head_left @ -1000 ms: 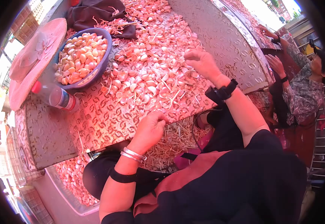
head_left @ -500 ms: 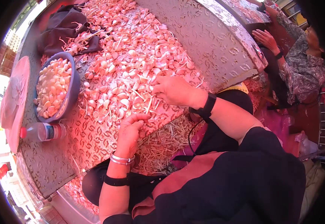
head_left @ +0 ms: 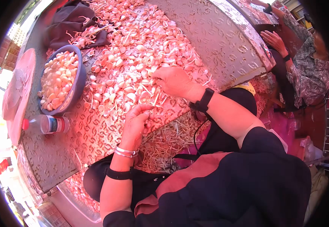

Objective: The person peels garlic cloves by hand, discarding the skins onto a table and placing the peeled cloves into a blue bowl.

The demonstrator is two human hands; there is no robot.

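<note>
Many loose garlic cloves [head_left: 134, 68] lie spread over a patterned metal table [head_left: 92, 136]. At the near edge of the spread, my left hand [head_left: 136, 125] is held with its fingers curled and thumb close to the index finger; anything small between them cannot be made out. My right hand [head_left: 172, 81] is further up and to the right, over the cloves, its fingertips pinched together at the pile. What they pinch is too small to tell. Thin stalks lie between the two hands.
A blue bowl [head_left: 80, 77] full of peeled cloves stands at the left, with a clear bottle [head_left: 53, 124] and a straw hat [head_left: 20, 96] beside it. Dark cloth [head_left: 68, 26] lies at the upper left. Another person [head_left: 310, 68] sits at the right. Stalk scraps [head_left: 164, 143] lie below the table edge.
The view has shifted slightly. My right hand has moved a little up, its fingertips still at the cloves. My left hand's lower fingers look a bit more spread.
</note>
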